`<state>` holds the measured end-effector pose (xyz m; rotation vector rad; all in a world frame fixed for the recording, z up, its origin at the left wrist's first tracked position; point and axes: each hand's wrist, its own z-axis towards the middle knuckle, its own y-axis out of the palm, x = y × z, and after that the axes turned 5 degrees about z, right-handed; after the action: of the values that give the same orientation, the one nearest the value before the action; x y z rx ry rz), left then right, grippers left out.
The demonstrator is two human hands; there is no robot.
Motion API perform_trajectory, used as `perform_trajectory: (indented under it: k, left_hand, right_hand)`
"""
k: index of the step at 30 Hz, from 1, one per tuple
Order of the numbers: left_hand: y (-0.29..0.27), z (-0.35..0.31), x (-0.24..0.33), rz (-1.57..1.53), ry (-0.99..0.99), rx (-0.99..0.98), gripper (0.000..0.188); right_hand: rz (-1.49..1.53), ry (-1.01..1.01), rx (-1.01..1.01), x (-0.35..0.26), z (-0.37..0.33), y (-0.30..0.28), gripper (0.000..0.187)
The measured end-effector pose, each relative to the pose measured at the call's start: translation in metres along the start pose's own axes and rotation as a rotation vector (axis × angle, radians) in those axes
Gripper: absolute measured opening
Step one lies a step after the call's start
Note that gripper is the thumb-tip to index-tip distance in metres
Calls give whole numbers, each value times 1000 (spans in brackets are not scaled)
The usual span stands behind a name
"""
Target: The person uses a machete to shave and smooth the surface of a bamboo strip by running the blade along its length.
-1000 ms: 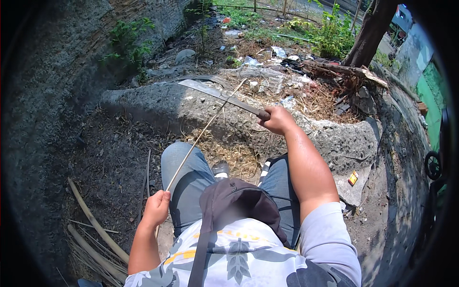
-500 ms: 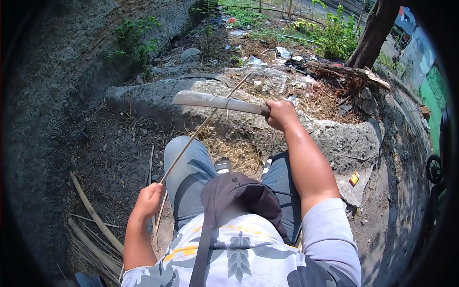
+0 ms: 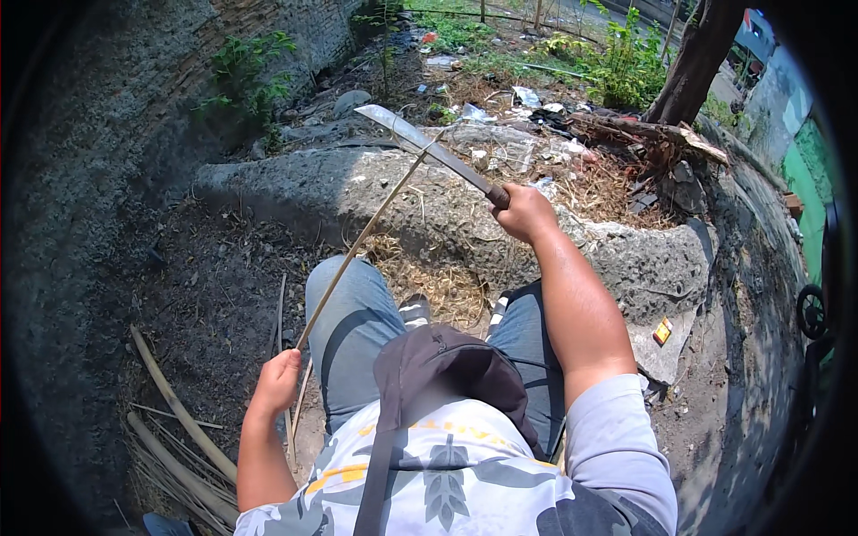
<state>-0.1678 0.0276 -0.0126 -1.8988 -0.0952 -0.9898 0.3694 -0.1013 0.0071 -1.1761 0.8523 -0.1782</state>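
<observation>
My right hand (image 3: 525,214) grips the dark handle of a machete (image 3: 438,153), whose long blade points up and to the left. The blade meets a thin wooden stick (image 3: 362,239) near the stick's far end. My left hand (image 3: 277,382) is closed round the near end of that stick, beside my left knee. The stick slants up and to the right, passing over my left leg toward the low concrete ledge (image 3: 375,183).
Several long strips and canes (image 3: 179,406) lie on the ground at lower left. A rough wall (image 3: 98,196) rises on the left. Beyond the ledge are litter, straw and a tree trunk (image 3: 702,62). A small yellow-red packet (image 3: 662,331) lies at right.
The machete has turned, its tip swinging upward and to the right, with the blade now near the stick's far end. My left hand has shifted only slightly.
</observation>
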Motion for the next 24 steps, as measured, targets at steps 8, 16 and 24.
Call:
perform_trajectory:
  k: [8,16,24]
  left_hand:
    - [1,7,-1,-238,-103,-138,51]
    - [0,16,30,-287,-126,-166,50]
    - [-22,-5,44,73,40,-238,50]
  right_hand:
    - [89,-27,-127,-14,-9,-12,24]
    - [-179,-680,122,-32,-13,10,13]
    - [-182,132,-48,-7,3,-16,21]
